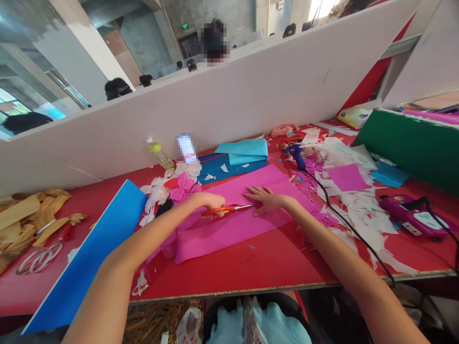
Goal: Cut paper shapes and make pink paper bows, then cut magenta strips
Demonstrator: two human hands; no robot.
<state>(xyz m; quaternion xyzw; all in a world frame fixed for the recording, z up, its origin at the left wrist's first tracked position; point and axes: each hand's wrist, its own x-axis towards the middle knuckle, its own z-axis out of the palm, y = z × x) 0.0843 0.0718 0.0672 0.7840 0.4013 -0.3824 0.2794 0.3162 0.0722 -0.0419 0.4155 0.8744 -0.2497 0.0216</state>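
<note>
A large sheet of magenta paper (211, 241) lies across the red table. My left hand (215, 204) is closed around the handles of orange scissors (226, 209), whose blades point right into a slit running along the sheet. On the right of the blade tips, my right hand (264, 199) rests flat on the paper with its fingers spread. Pink and white paper flowers (185, 187) sit just beyond my left forearm. Folded light-blue paper (247, 151) lies behind the sheet, on top of darker blue paper (236, 171).
A blue glue gun (297, 155) trails a black cord over white paper scraps (371, 215). At right are a purple device (412, 215) and a green panel (405, 145). A blue board (96, 248) stands at left. A bottle (159, 153) and phone (186, 149) stand by the white partition (233, 100).
</note>
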